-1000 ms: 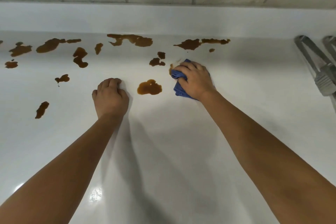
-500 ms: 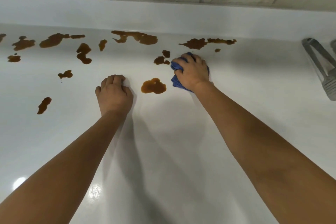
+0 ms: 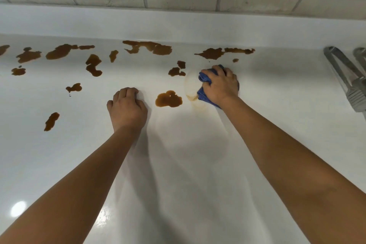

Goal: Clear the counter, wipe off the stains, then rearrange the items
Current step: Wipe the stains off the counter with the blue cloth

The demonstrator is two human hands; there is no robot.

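Right hand bunched around the cloth, pressing it onto the counter.
Left hand curled, empty, knuckles on counter at 9 o'clock of the cloth. Stains from 9 to 12 o'clock; faint smear just left of cloth.

Both forearms are bare from the lower frame edge up to the wrists, with no sleeve, watch, ring or glove showing on the left hand or the right hand, and the fingernails that show are short and unpainted.
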